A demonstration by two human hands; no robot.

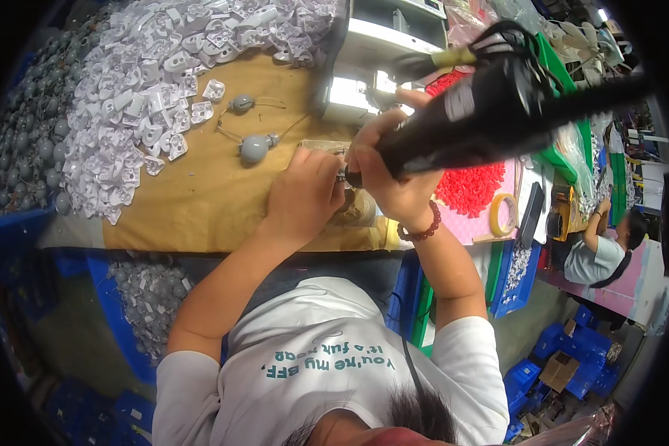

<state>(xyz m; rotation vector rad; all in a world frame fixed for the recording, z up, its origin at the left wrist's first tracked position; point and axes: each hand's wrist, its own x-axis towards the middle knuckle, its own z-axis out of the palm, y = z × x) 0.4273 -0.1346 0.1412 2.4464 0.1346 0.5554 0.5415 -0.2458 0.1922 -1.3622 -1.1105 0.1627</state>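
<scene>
My right hand point(394, 178) grips a thick black power tool, which looks like an electric screwdriver point(464, 111). The tool tilts down to the left, and its tip meets the work at my left fingertips. My left hand point(302, 195) is closed, with fingers and thumb pinched together on a small part over a little fixture point(360, 208) at the table's near edge. Most of that part is hidden by my fingers. Just beyond my left hand lie a grey bulb-shaped piece point(255, 149) and a smaller grey piece point(241, 103), with thin wires between them.
White plastic parts point(149, 97) are heaped at the far left, beside many grey round pieces point(33, 126). Red small parts point(472, 189), a yellow tape roll point(503, 214) and a white metal box point(383, 44) stand rightward. Another person point(598, 253) sits farther right.
</scene>
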